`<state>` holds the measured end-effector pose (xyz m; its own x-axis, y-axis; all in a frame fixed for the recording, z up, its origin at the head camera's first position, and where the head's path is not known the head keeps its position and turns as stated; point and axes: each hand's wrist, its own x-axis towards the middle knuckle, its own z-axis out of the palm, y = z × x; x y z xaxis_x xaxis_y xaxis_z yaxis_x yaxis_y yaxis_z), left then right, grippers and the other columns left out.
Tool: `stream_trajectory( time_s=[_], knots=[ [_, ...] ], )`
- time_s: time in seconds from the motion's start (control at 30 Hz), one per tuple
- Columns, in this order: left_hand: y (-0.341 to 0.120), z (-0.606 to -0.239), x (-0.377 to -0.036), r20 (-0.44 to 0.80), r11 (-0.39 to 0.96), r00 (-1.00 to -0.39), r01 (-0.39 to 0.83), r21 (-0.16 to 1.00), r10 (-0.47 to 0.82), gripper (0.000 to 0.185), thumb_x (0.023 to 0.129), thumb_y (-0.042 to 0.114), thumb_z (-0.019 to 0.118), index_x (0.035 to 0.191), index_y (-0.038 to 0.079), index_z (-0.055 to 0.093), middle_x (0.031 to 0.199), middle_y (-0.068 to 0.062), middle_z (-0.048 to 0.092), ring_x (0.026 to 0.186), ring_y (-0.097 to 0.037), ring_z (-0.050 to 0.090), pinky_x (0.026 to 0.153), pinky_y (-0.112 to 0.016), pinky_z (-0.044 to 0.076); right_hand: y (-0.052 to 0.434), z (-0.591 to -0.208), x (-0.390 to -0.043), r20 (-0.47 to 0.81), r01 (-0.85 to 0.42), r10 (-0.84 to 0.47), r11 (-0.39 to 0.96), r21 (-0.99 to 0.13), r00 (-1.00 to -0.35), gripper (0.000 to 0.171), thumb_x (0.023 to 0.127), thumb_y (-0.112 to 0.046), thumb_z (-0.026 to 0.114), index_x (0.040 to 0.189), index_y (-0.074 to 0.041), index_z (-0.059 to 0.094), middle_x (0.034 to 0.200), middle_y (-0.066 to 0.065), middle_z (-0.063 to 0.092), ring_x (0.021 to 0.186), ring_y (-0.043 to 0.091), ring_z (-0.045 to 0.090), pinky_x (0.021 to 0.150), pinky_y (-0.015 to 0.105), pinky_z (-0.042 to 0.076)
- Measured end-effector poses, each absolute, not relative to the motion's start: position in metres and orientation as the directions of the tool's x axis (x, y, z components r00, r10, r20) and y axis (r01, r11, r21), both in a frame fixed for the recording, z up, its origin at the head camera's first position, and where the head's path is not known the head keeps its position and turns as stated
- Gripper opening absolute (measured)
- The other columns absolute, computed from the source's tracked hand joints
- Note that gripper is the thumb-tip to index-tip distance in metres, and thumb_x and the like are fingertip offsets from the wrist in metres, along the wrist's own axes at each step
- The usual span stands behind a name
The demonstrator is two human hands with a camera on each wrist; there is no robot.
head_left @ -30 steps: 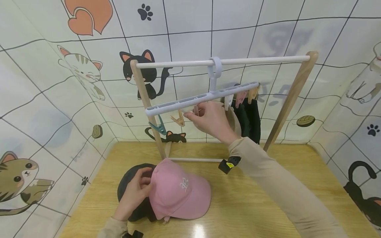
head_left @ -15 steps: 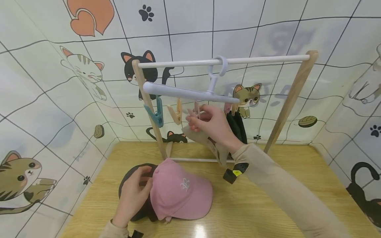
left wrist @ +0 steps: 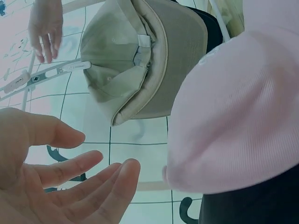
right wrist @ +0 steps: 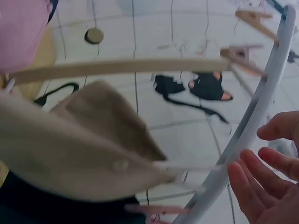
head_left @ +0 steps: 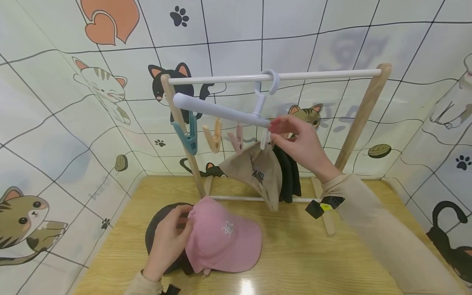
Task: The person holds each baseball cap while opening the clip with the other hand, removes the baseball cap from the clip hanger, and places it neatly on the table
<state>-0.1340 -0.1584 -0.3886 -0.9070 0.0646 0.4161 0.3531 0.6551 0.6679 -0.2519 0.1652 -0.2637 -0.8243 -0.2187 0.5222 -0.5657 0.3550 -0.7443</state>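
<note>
My left hand (head_left: 167, 235) is beside the pink cap (head_left: 217, 235), fingers loosely bent with nothing between them; the left wrist view shows a gap to the cap. Under the pink cap lies a dark cap (head_left: 158, 219). My right hand (head_left: 300, 141) is at the pale lilac hanger (head_left: 217, 108), fingertips right at its bar near a white clip (head_left: 264, 139); thumb and fingers are apart in the right wrist view. From this clip hangs a beige cap (head_left: 254, 168) with dark lettering. A dark cap (head_left: 289, 174) hangs behind it, partly hidden.
A drying rack with wooden legs (head_left: 365, 110) and a white rail (head_left: 321, 76) stands on the wooden table (head_left: 295, 254). Teal (head_left: 189, 135), peach (head_left: 214, 137) and pink (head_left: 237, 139) clips hang from the hanger's left part. A cat-patterned wall covering surrounds the table.
The hanger has turned on the rail, its left end swinging nearer. My right hand has moved right from the pink clip to the white clip. The beige cap has come into fuller view.
</note>
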Motion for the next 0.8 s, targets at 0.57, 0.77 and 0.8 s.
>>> stream_trajectory(
  time_s=[0.57,0.77,0.8],
  knots=[
    [-0.15,-0.394,-0.131,0.408,0.656,-0.907,0.373,0.657,0.107,0.03,0.083,-0.007,0.065,0.109,0.007,0.063,0.109,-0.006,0.066,0.081,-0.02,0.067,0.063,-0.028,0.053,0.177,-0.297,-0.299,0.715,-0.743,-0.472,0.662,-0.099,-0.516,0.049,0.092,-0.009,0.066,0.138,-0.004,0.048,0.108,0.018,0.06,0.072,0.025,0.057,0.065,0.041,0.046],
    [-0.145,-0.392,-0.133,0.393,0.619,-0.91,0.384,0.685,0.13,0.03,0.081,-0.009,0.061,0.108,0.005,0.063,0.11,-0.008,0.066,0.082,-0.023,0.068,0.067,-0.029,0.054,0.166,-0.297,-0.296,0.751,-0.722,-0.45,0.69,-0.051,-0.483,0.048,0.095,-0.01,0.061,0.141,-0.011,0.048,0.106,0.018,0.058,0.08,0.031,0.056,0.068,0.046,0.046],
    [-0.143,-0.391,-0.134,0.393,0.612,-0.909,0.392,0.687,0.141,0.031,0.081,-0.009,0.061,0.109,0.005,0.063,0.11,-0.009,0.066,0.082,-0.023,0.068,0.067,-0.028,0.054,0.165,-0.297,-0.295,0.758,-0.713,-0.438,0.699,-0.05,-0.483,0.047,0.095,-0.01,0.06,0.141,-0.011,0.048,0.105,0.018,0.058,0.081,0.032,0.056,0.068,0.047,0.046]
  ],
)
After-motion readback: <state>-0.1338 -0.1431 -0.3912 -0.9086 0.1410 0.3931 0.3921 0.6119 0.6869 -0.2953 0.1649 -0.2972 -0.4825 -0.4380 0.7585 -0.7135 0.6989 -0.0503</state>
